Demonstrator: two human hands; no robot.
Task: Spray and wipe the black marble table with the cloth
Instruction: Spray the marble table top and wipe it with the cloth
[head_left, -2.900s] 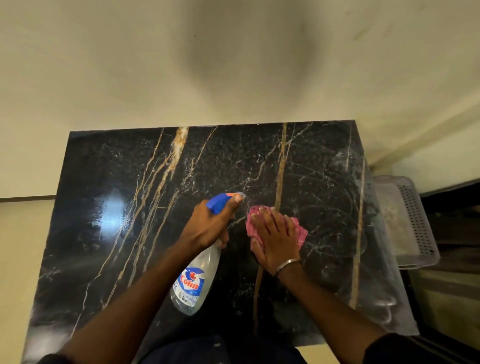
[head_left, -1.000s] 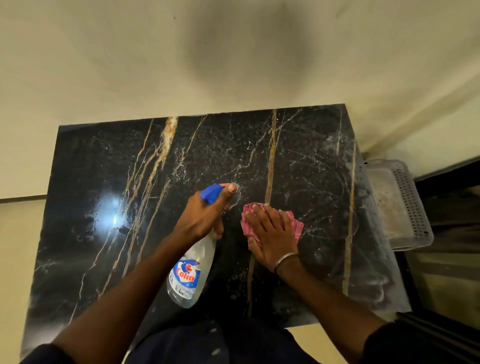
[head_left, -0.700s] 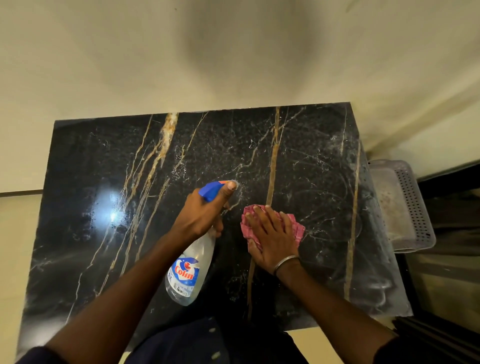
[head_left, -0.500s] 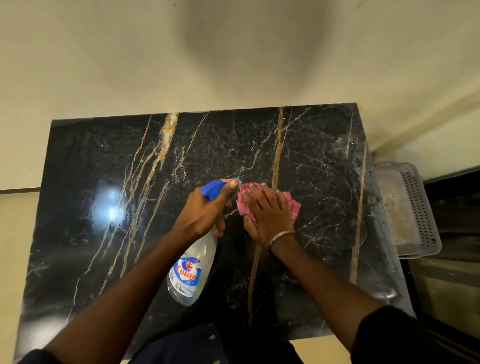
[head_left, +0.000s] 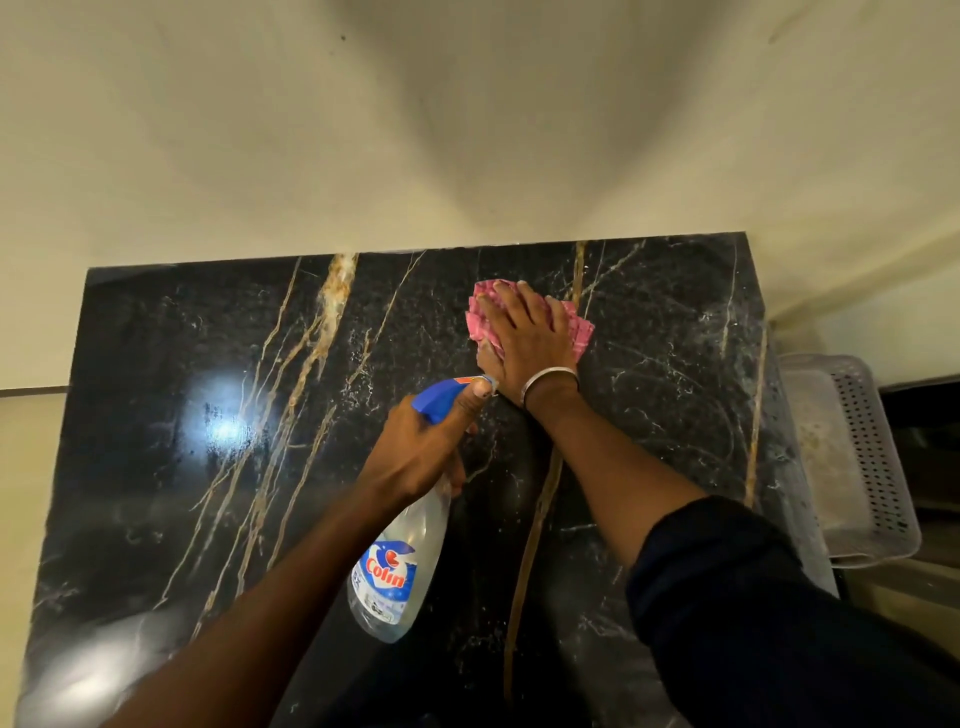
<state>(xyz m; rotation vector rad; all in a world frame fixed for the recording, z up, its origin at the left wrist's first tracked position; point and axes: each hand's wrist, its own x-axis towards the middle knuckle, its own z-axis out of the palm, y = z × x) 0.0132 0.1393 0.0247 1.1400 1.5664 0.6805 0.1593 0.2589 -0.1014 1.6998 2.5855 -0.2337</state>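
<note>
Cloth is pressed flat beneath the straight-fingered right hand on the black marble table; spray bottle is gripped by the left hand, just nearer.

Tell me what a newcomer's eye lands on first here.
First comes the pink cloth, pressed flat under the right hand near the far edge of the gold-veined black marble table. Next is the Colin spray bottle with its blue trigger head, gripped by the left hand over the table's middle. A bright light glare shines on the table's left part, and a grey perforated tray sits off its right side.
</note>
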